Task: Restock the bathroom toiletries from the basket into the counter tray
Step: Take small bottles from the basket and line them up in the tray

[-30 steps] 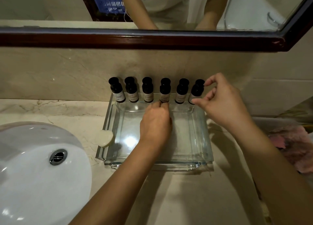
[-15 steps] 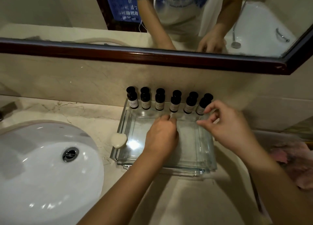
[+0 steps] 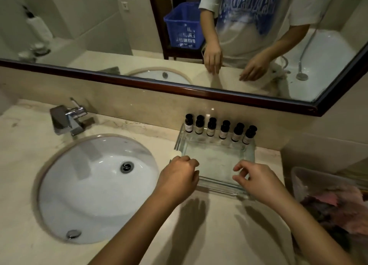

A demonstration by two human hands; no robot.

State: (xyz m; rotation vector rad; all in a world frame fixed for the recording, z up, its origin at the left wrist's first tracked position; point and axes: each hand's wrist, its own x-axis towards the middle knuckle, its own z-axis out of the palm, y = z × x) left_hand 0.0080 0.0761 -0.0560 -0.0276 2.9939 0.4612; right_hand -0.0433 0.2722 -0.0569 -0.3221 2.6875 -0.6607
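A clear glass tray (image 3: 250, 155) sits on the marble counter against the back wall. Several small dark bottles (image 3: 210, 127) with pale labels stand in a row along its far edge. My left hand (image 3: 177, 177) hovers over the tray's near left corner, fingers loosely curled, holding nothing. Over the near right corner is my right hand (image 3: 256, 181), fingers apart and empty. A small white soap (image 3: 175, 153) lies just left of the tray, partly hidden by my left hand. The blue basket (image 3: 183, 27) shows only in the mirror, on a chair behind me.
A white oval sink (image 3: 95, 187) with a chrome tap (image 3: 67, 119) fills the counter's left side. A clear bin (image 3: 328, 201) holding pink cloth stands at the right. The dark-framed mirror (image 3: 179, 87) runs above the low backsplash.
Both hands have pulled back from the row of bottles to the tray's near edge. The view has tilted up and back, showing more mirror and the tap.
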